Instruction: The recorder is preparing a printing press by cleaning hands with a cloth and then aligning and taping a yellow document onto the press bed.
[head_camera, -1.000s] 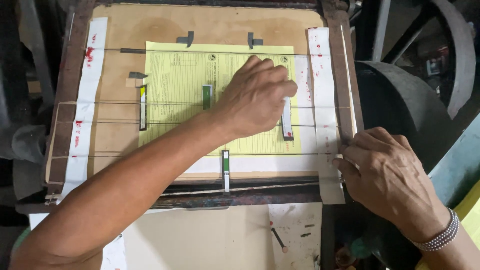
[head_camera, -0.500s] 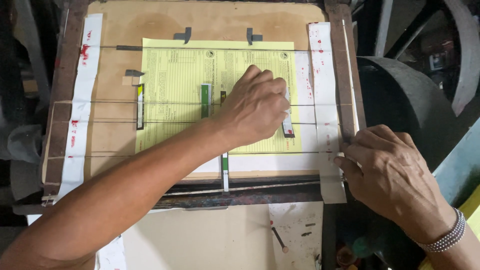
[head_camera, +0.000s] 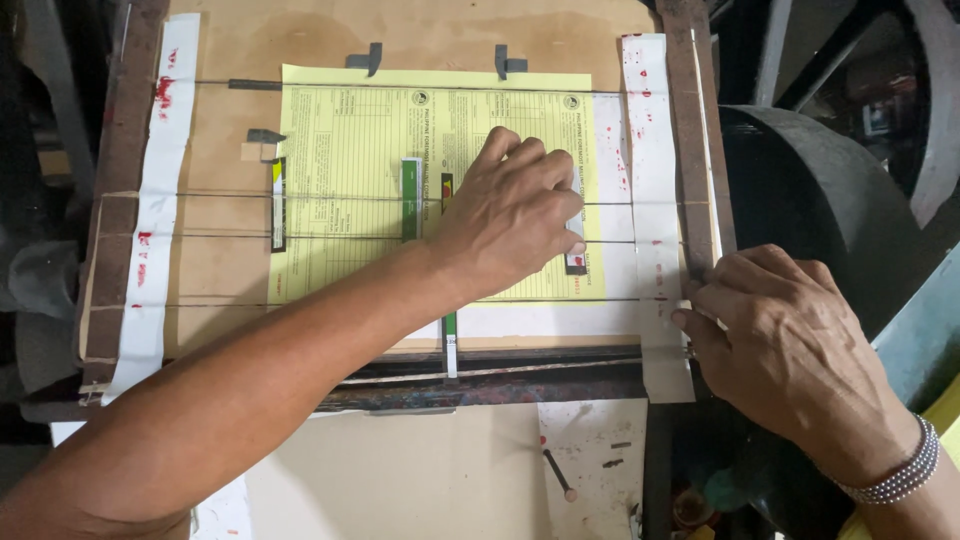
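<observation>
My right hand (head_camera: 790, 365), nearest to me, pinches the white paper strip (head_camera: 655, 200) at the right edge of the brown board (head_camera: 230, 250). Farther away, my left hand (head_camera: 510, 215) lies spread and flat on the yellow printed sheet (head_camera: 350, 180), whose long axis runs left to right, under thin stretched wires (head_camera: 330, 195).

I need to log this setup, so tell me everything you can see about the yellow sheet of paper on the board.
The yellow sheet is a thin printed form, ruled with a grid of lines and small print. It lies flat on a tan board, its top edge under two small dark clips. Thin taut wires cross over it. A green strip and a dark strip at its left edge lie on it. The left hand presses its right half, hiding that part; the right hand is off it, at the frame's edge.
</observation>
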